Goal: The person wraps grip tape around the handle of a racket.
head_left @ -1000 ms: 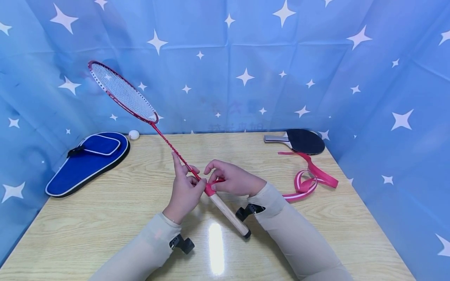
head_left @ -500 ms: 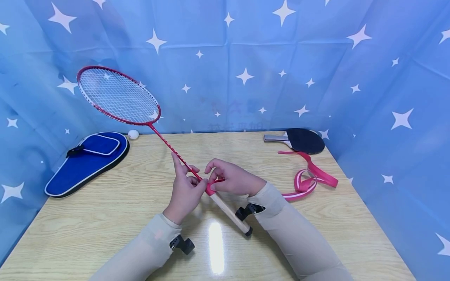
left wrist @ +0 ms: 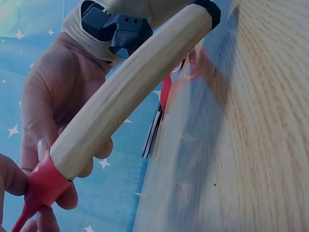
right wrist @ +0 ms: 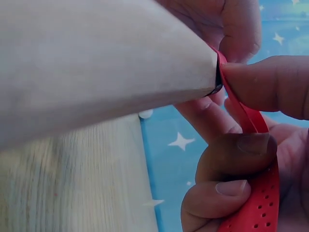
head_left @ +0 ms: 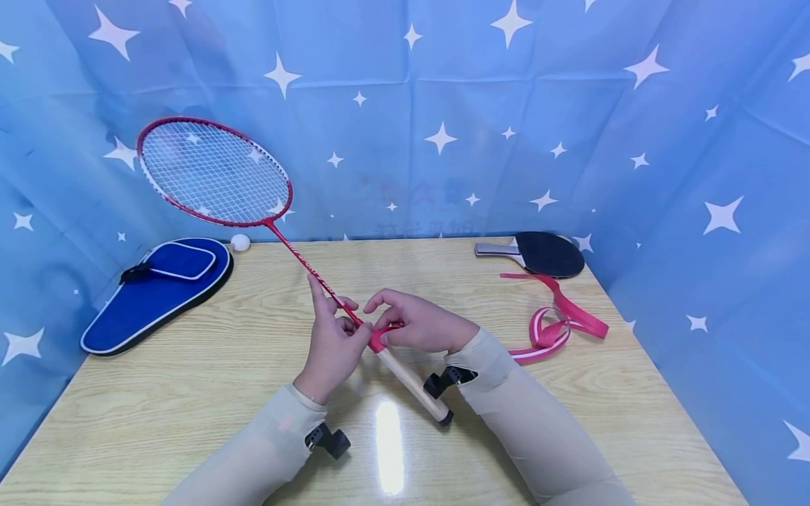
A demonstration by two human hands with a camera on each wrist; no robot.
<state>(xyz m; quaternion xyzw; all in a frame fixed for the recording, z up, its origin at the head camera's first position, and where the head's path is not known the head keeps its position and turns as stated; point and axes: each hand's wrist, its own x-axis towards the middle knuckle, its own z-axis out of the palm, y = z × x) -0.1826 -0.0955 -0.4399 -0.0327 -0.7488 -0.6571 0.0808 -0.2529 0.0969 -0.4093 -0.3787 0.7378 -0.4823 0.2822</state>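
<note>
Currently, left hand [head_left: 333, 344]: I see fingers [head_left: 318, 294] pinching racket [head_left: 298, 254].
Right hand [head_left: 424, 322]: pinching red tape [right wrist: 260, 205].
Far right: paddle [head_left: 549, 254].

The head view looks forward and down across the table [head_left: 190, 393]; the left wrist view, low and close, sees that surface tipped sideways; the right wrist view, nearest, faces along the wooden handle [head_left: 408, 379], which all three share.

Bright light is filling the head view, glare [head_left: 389, 450] shining on the table [head_left: 190, 400]. Both wrist views are looking dimmer, the right blurring the near handle [right wrist: 96, 63].
</note>
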